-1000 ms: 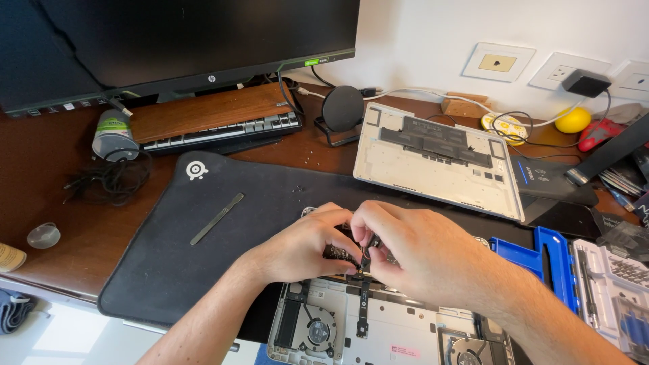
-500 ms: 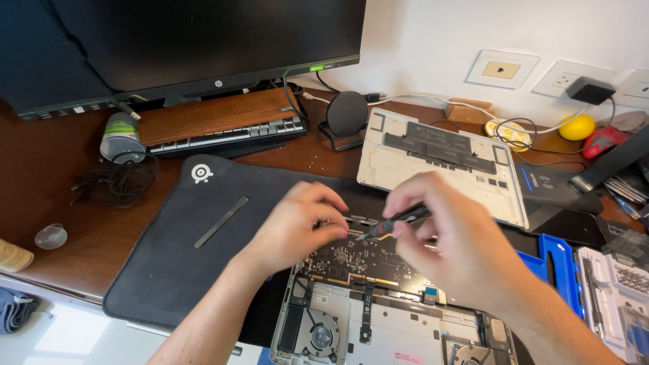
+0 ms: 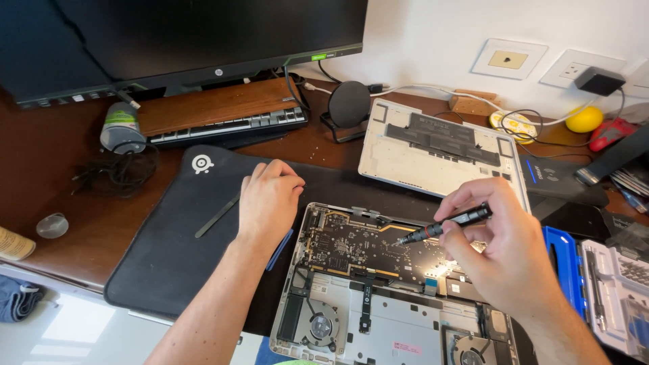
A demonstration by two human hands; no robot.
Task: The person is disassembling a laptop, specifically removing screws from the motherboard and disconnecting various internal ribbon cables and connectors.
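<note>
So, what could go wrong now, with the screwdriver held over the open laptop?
1. The screwdriver in the right hand points at the bare circuit board; a slip could scratch parts.
2. The left hand rests on the black mat beside the open laptop, not on it, so the laptop might shift under pressure.
3. The removed bottom cover lies close behind; a loose screw could roll beneath it.

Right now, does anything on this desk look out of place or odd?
Mostly the laptop: it lies opened up, circuit board and fans bare, with its bottom cover set aside behind it. A tangle of black cable sits loose by the monitor. The right hand holds a screwdriver over the board; the left hand rests on the mat.
</note>
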